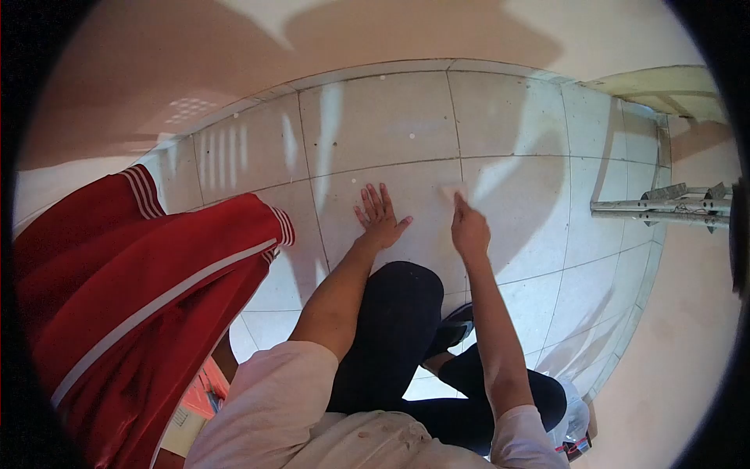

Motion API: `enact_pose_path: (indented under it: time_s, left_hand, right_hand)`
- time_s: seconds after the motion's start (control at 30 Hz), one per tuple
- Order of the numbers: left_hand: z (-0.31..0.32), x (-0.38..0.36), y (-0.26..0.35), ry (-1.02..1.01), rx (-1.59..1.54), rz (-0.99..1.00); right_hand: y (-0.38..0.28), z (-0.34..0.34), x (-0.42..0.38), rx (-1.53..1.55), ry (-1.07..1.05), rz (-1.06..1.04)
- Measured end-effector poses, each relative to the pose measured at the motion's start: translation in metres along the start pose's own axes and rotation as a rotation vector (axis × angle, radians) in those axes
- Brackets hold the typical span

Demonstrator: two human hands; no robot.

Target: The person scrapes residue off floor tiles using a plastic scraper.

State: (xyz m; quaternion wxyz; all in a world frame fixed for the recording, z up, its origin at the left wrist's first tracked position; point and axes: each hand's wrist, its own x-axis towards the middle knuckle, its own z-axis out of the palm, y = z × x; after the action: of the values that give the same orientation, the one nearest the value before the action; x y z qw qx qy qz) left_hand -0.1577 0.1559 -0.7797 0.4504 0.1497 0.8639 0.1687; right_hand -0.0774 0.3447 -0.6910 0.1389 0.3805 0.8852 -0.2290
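Observation:
My left hand (pixel 381 220) lies on the pale floor tiles (pixel 391 176) with its fingers spread, holding nothing. To its right, my right hand (pixel 470 230) is closed, its fingers pointing away from me. From its fingertips sticks out a small pale flat piece (pixel 451 189), wider at the far end, close to the floor. The piece blends with the tile, so I cannot make out its kind or whether it touches. Small dark specks dot the tiles around both hands.
Red cloth (pixel 180 289) with white stripes hangs over something on the left. A metal ladder-like frame (pixel 664 205) reaches in from the right. The wall (pixel 422 31) bounds the floor ahead. A clear plastic bag (pixel 574 414) sits by my right knee.

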Motion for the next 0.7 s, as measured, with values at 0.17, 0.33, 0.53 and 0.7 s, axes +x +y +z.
enact_pose_path:
  time_s: [0.17, 0.33, 0.53, 0.7]
  left_hand:
    - [0.004, -0.003, 0.001, 0.013, 0.014, 0.001]
    - [0.007, 0.001, 0.000, -0.001, 0.059, -0.021]
    - [0.002, -0.004, 0.000, -0.059, 0.040, -0.019]
    - [0.006, -0.003, -0.002, -0.032, 0.059, -0.029]
  right_hand:
    - [0.005, 0.031, -0.019, -0.079, -0.165, -0.072]
    - [-0.057, 0.030, 0.058, -0.092, -0.097, -0.125]
    - [-0.079, 0.013, 0.110, -0.168, -0.077, -0.244]
    - [-0.062, -0.004, 0.065, -0.132, -0.114, -0.196]
